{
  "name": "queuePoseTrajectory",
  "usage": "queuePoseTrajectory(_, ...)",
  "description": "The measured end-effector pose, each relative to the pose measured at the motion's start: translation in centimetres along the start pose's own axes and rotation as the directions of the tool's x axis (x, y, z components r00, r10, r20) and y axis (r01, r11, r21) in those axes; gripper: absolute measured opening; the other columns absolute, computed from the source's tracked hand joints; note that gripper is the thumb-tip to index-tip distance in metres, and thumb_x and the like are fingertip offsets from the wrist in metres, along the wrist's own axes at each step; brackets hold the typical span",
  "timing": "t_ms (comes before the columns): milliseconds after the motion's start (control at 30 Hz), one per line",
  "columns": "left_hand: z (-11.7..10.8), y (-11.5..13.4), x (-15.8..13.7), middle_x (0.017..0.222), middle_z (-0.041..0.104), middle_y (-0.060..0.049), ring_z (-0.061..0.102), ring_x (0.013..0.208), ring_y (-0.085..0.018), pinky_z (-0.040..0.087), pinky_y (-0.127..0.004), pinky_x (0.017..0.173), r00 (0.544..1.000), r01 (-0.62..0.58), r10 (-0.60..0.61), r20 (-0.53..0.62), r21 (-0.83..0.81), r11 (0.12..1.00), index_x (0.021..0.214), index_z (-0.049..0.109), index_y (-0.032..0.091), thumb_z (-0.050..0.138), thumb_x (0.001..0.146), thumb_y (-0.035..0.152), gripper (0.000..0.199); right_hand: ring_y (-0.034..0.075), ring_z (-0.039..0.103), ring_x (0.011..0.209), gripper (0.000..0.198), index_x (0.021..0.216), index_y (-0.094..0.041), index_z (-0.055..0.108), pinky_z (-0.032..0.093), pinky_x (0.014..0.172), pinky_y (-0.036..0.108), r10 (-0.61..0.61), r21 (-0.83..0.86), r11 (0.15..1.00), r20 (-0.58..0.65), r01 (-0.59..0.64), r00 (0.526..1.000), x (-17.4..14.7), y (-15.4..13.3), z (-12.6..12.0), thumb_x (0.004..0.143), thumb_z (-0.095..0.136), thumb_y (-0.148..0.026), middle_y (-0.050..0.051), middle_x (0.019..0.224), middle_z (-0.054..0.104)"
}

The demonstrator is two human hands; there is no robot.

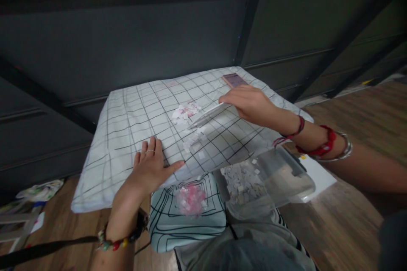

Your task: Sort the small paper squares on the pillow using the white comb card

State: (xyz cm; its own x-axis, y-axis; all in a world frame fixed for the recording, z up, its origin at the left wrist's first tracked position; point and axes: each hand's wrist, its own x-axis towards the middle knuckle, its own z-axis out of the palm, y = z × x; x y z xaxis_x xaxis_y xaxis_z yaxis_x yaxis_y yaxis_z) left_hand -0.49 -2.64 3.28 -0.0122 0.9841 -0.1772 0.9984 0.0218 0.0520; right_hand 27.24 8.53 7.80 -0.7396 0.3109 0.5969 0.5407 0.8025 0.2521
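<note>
My left hand (149,165) lies with fingers spread on the front left part of a white checked cloth (127,120), holding nothing. In my right hand (251,101) is a thin, flat white card-like piece (211,113), gripped at its right end. It slants down to the left, its far tip close to the small paper bits. One heap of white and pink bits (186,111) lies just beyond that tip. A looser scatter of white bits (194,139) is nearer to me. What exactly the flat piece is, I cannot make out.
A clear plastic tub (282,178) holding many small white pieces (243,182) stands at the near edge. Beside it, a clear bag with pink contents (190,200) rests on a pale green lined cloth (187,230). A phone (234,80) lies at the back, before a dark panelled wall (143,38).
</note>
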Motion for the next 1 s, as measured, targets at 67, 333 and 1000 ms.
queuePoseTrajectory(67,0.0,0.1,0.1,0.149,0.014,-0.026,0.011,0.137,-0.039,0.024,-0.056,0.106,1.0,0.008,-0.008,0.003,0.004,1.0,0.141,0.019,-0.002,0.036,0.077,0.067,0.096,0.013,0.056,0.079,0.035,0.101,-0.015,0.061,0.043,0.077,0.029,0.035,-0.041,0.999,0.008,-0.035,0.999,-0.3,0.3,-0.6,0.081,0.034,-0.005,0.004,0.084,0.065)
queuePoseTrajectory(333,-0.8,0.9,-0.4,0.15,0.009,-0.025,0.007,0.138,-0.037,0.021,-0.052,0.108,0.996,0.048,-0.047,0.07,-0.011,0.999,0.141,0.014,-0.004,0.033,0.079,0.066,0.096,0.013,0.058,0.08,0.035,0.095,-0.018,0.061,0.046,0.076,0.028,-0.021,-0.028,0.999,0.1,0.024,0.995,-1.8,0.2,-2.2,0.077,0.036,-0.002,0.002,0.083,0.065)
queuePoseTrajectory(1000,-0.4,0.7,-0.1,0.149,0.013,-0.027,0.01,0.137,-0.04,0.022,-0.056,0.106,1.0,0.002,-0.001,0.023,-0.051,0.999,0.139,0.022,-0.004,0.03,0.077,0.068,0.096,0.013,0.059,0.077,0.041,0.097,-0.018,0.059,0.046,0.073,0.027,-0.118,-0.054,0.991,0.123,0.126,0.985,-1.6,-0.7,-3.9,0.071,0.035,0.001,0.002,0.081,0.065)
